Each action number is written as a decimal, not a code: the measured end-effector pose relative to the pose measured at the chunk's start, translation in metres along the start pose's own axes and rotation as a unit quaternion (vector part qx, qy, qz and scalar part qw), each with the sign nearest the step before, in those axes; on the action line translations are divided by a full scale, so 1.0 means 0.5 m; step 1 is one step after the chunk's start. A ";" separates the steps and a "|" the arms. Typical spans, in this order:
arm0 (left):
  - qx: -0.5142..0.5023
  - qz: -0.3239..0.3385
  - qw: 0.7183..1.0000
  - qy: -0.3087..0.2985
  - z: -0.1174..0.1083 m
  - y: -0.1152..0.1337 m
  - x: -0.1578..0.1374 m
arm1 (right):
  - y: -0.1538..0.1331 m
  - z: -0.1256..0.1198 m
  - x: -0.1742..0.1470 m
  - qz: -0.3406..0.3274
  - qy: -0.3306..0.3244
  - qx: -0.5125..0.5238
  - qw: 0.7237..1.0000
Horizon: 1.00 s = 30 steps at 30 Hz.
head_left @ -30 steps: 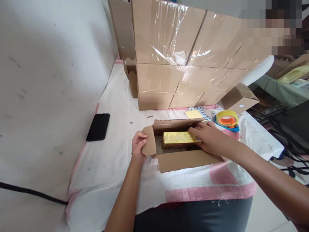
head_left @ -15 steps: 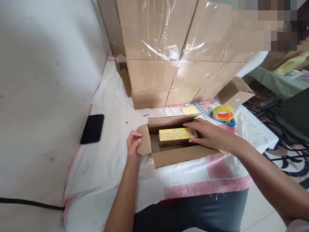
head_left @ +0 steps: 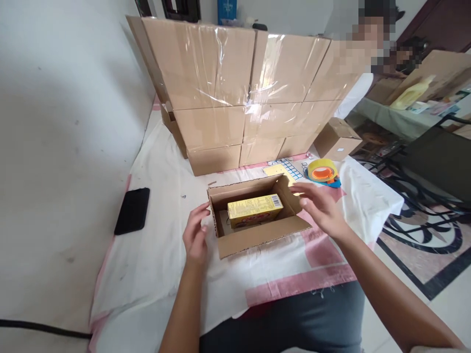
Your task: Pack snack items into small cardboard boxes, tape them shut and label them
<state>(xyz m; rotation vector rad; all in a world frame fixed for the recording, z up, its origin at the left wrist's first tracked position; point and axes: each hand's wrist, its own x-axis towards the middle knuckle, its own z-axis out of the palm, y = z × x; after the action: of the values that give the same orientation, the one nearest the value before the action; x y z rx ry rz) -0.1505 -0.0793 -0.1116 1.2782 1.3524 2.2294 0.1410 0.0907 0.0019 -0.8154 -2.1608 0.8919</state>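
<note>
An open cardboard box (head_left: 263, 234) lies on the cloth-covered table in front of me. Inside it rests a yellow printed carton (head_left: 253, 208) with a barcode at its right end. My left hand (head_left: 196, 234) is at the box's left end, fingers loosely curved and apart, the fingertips close to the edge; whether they touch it I cannot tell. By the right end flap (head_left: 290, 193) my right hand (head_left: 322, 208) is spread, with nothing in it. Both long side flaps of the box stand outward.
A wall of taped cardboard boxes (head_left: 209, 127) stands behind. Right of it are a smaller box (head_left: 336, 139) and a yellow tape roll (head_left: 323, 171) on a blue and orange dispenser. A black phone (head_left: 132, 211) lies left, near the wall. Another person is at the back right.
My right hand has let go of the yellow carton and moved out of the box to the right flap. My left hand has released the left flap, which no longer sticks outward.
</note>
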 end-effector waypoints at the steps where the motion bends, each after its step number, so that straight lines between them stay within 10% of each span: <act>1: 0.057 0.028 0.997 -0.053 -0.007 0.002 -0.004 | -0.007 0.001 -0.004 -0.028 -0.040 -0.017 0.999; 6: 0.226 0.072 0.954 -0.183 -0.033 0.014 -0.009 | -0.011 -0.001 -0.013 -0.087 -0.149 -0.062 0.983; 13: 0.213 0.050 0.935 -0.278 -0.036 0.047 0.010 | 0.012 -0.024 -0.019 -0.134 -0.210 -0.005 0.968; 22: 0.044 -0.107 0.993 -0.028 0.057 0.032 -0.004 | 0.034 0.087 0.034 0.045 0.019 0.089 0.995; 30: 0.220 -0.005 0.973 -0.073 0.070 0.101 0.028 | 0.022 0.092 0.060 -0.117 0.037 0.112 0.986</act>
<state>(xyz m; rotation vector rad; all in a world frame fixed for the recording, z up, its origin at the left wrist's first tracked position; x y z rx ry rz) -0.1204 -0.0775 -0.0563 1.5293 1.8529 1.8431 0.0919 0.1024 -0.0226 -0.4661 -1.9972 0.9461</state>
